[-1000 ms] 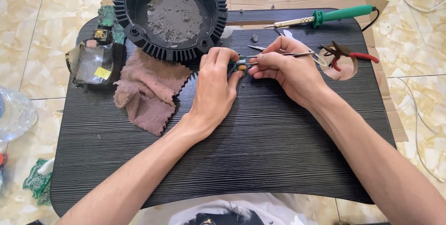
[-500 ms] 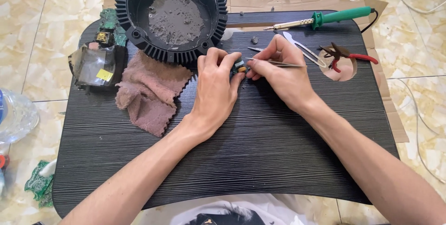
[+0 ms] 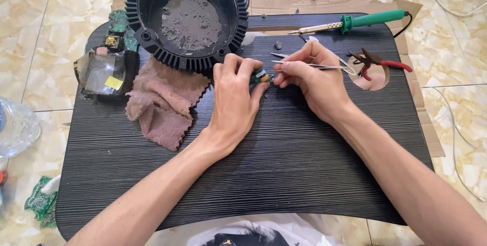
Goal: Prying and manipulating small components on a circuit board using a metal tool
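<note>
Left hand point(image 3: 234, 105) pinches the small green-and-orange electronic part point(image 3: 261, 75) at frame center, right hand point(image 3: 313, 81) grips thin metal tweezers point(image 3: 310, 66) lying horizontally, tips pointing left toward it.

both your forearms reach forward and angle inward, meeting in the middle. your left hand point(image 3: 234, 99) lies palm down, fingers curled in a pinching grip. your right hand point(image 3: 313, 81) pinches too, knuckles raised.
</note>
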